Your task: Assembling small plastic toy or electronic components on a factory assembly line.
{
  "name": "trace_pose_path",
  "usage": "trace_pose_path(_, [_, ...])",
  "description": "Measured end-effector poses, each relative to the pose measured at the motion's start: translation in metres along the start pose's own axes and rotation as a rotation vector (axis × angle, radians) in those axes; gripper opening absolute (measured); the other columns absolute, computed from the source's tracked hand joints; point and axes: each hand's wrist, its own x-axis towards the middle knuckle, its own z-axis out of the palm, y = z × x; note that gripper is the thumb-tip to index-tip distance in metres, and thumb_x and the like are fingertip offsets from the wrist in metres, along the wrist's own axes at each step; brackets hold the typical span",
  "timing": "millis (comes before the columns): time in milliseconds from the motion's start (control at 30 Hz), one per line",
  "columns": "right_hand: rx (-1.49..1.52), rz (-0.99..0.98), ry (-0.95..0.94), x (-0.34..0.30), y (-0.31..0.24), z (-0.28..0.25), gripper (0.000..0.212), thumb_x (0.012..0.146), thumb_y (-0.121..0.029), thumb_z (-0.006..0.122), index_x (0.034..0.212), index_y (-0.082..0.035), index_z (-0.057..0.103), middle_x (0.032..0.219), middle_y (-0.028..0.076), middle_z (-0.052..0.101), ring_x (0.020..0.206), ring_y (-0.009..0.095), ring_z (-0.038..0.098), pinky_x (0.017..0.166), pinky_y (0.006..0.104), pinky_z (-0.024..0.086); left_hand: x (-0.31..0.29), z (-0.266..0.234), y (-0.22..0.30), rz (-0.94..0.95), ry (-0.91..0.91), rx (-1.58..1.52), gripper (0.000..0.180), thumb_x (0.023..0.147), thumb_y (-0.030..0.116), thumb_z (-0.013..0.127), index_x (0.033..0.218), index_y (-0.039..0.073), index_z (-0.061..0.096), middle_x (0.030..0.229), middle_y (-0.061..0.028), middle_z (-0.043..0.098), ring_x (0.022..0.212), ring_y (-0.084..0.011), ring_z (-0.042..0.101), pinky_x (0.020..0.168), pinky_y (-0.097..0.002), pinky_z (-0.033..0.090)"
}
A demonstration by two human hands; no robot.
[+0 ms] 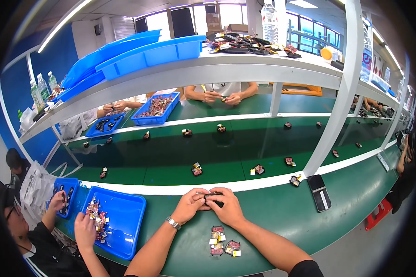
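My left hand [189, 205], with a metal watch on its wrist, and my right hand [227, 208] meet over the green bench near the white rail. Between their fingertips they grip a small black plastic casing [211, 198], mostly covered by the fingers. Just below the hands, several open black casings with reddish parts and white and yellow tags lie in a cluster, among them one casing [232, 248] at the right. To the right, a similar casing [296, 180] rests by the rail, beside a black phone-like case [319, 193] with a pale strip.
A large blue tray [136, 221] of small tagged parts stands on my left, where a co-worker's hand [84, 231] reaches in. Beyond the white rail [171, 189], casings sit spaced along a green belt [180, 152]. A white post [339, 92] rises at right, supporting an overhead shelf [171, 76].
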Motion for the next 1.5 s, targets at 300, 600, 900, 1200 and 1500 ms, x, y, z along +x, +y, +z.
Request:
trace_pose_path(300, [0.054, 0.039, -0.054, 0.000, 0.006, 0.000, 0.018, 0.081, -0.012, 0.072, 0.099, -0.013, 0.075, 0.121, 0.005, 0.063, 0.113, 0.026, 0.056, 0.096, 0.0368, 0.047, 0.000, 0.003, 0.001, 0.014, 0.007, 0.011, 0.025, 0.098, -0.003, 0.045, 0.122, 0.002, 0.049, 0.119, -0.0152, 0.061, 0.107, -0.0203, 0.063, 0.091, -0.0327, 0.057])
trace_pose_path(600, [0.044, -0.044, -0.043, 0.002, 0.000, -0.002, 0.018, 0.083, -0.012, 0.070, 0.100, -0.013, 0.074, 0.123, 0.006, 0.061, 0.116, 0.027, 0.054, 0.097, 0.0383, 0.046, -0.001, 0.003, 0.002, 0.047, 0.054, -0.050, 0.025, 0.097, -0.005, 0.045, 0.121, 0.000, 0.049, 0.118, -0.0167, 0.061, 0.110, -0.0218, 0.062, 0.094, -0.0343, 0.056])
trace_pose_path(900, [0.076, -0.001, -0.045, 0.000, 0.005, -0.005, 0.018, 0.081, -0.011, 0.070, 0.098, -0.013, 0.075, 0.122, 0.005, 0.063, 0.114, 0.027, 0.056, 0.097, 0.0379, 0.046, 0.000, 0.000, 0.003, 0.008, -0.001, -0.031, 0.031, 0.097, 0.003, 0.052, 0.128, -0.002, 0.050, 0.126, -0.0168, 0.059, 0.113, -0.0233, 0.061, 0.095, -0.0372, 0.056])
trace_pose_path(1200, [0.136, -0.023, -0.121, 0.005, -0.007, -0.006, 0.018, 0.083, -0.010, 0.067, 0.100, -0.009, 0.072, 0.125, 0.008, 0.059, 0.119, 0.029, 0.050, 0.099, 0.0389, 0.044, -0.003, -0.003, -0.001, 0.046, 0.043, -0.025, 0.032, 0.096, 0.005, 0.055, 0.126, -0.007, 0.053, 0.125, -0.0178, 0.060, 0.110, -0.0232, 0.063, 0.092, -0.0345, 0.057])
trace_pose_path(1500, [-0.003, -0.113, -0.069, 0.005, -0.006, -0.008, 0.019, 0.082, -0.008, 0.069, 0.100, -0.008, 0.071, 0.123, 0.010, 0.058, 0.116, 0.030, 0.052, 0.095, 0.0386, 0.047, 0.001, 0.001, 0.001, 0.039, 0.027, -0.017, 0.030, 0.097, 0.001, 0.050, 0.126, -0.006, 0.053, 0.123, -0.0162, 0.060, 0.111, -0.0224, 0.062, 0.094, -0.0353, 0.056])
